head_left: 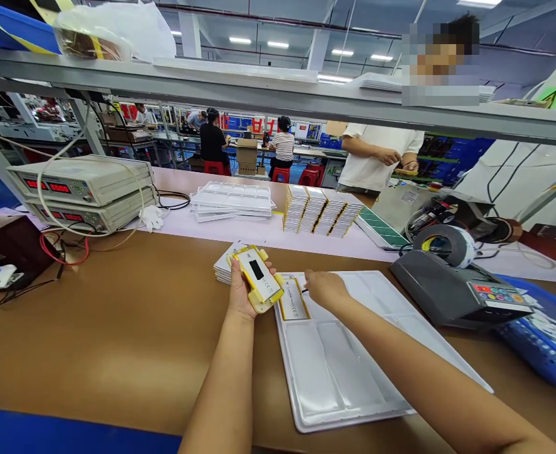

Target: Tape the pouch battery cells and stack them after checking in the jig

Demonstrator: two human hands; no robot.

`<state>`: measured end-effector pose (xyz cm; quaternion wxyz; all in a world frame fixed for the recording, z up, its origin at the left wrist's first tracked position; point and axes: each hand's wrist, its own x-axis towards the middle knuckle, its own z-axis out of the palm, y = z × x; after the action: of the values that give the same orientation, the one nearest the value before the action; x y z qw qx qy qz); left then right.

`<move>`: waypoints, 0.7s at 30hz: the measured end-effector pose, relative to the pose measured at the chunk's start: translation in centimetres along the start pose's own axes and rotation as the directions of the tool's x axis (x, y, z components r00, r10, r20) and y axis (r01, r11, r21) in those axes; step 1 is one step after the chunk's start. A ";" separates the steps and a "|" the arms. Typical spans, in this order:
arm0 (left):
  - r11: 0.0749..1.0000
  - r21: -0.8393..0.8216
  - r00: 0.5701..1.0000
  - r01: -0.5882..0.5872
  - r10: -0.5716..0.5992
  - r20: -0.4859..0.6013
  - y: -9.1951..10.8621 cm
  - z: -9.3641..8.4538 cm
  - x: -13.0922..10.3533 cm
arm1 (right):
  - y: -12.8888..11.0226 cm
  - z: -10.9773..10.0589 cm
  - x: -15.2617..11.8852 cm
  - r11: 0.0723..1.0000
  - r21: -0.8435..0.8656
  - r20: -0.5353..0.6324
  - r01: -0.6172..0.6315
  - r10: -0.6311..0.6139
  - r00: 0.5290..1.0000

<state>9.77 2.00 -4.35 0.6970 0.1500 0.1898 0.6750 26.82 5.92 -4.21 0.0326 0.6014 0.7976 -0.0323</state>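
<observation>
The left hand (242,297) had its fingers clamped on a pale yellow holder (261,307) carrying a white, yellow-edged pack (269,287), above the brown tabletop (117,328) near the tray's left edge. The right hand (327,290) was curled beside a second pack (292,301), in the far left compartment of the white tray (353,413); whether its fingers gripped the small dark tip there, I could not tell. With only that pack visible in the tray, filling looked barely begun. Four stacked rows (322,211) stood farther off.
</observation>
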 end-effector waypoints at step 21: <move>0.995 -0.082 0.990 0.058 -0.046 0.133 0.0 -0.4 -0.2 | 1.0 -5.0 2.3 0.702 0.711 -0.083 -0.023 0.117 0.990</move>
<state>9.56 1.79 -4.65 0.7311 0.1589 0.1184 0.6529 27.07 8.81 0.55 -0.2483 0.5985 0.7010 -0.2979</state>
